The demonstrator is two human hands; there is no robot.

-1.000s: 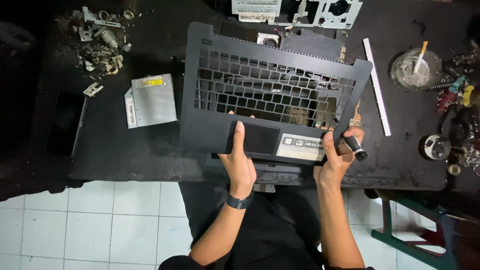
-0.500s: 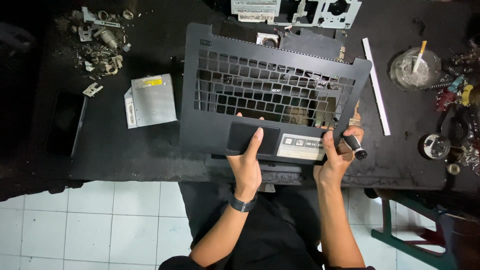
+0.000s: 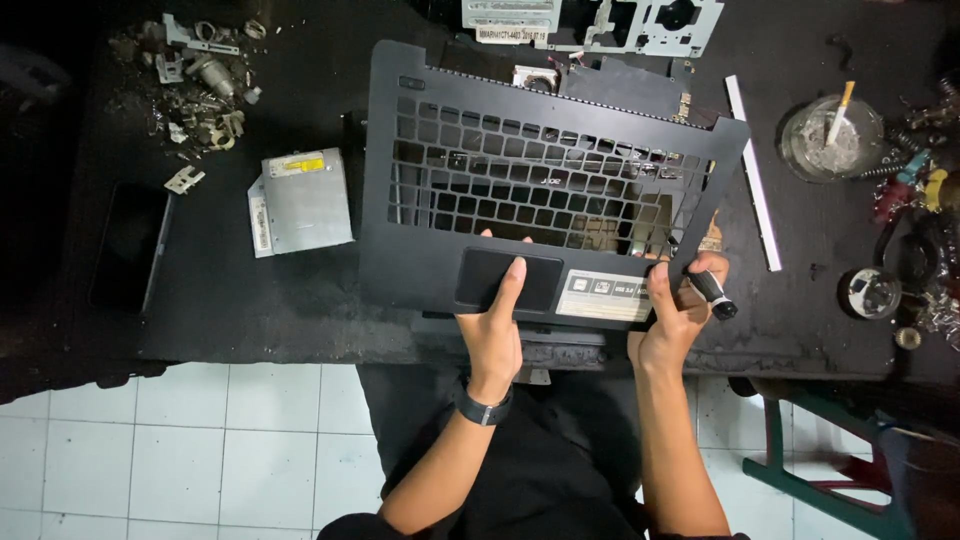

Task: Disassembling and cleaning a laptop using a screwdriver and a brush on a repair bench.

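On a dark bench's front edge, the left hand and right hand, which also clasps a tool, grip a palmrest by its front rim; it looks light, stiff but crackable.

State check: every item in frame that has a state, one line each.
laptop palmrest frame: keys out, key grid bare, gripped at its near edge.
left hand: thumb on the touchpad, gripping the frame.
right hand: gripping the frame corner, also holding a black screwdriver.
silver drive: lying flat on the table.
glass dish: upright, cigarette propped inside.
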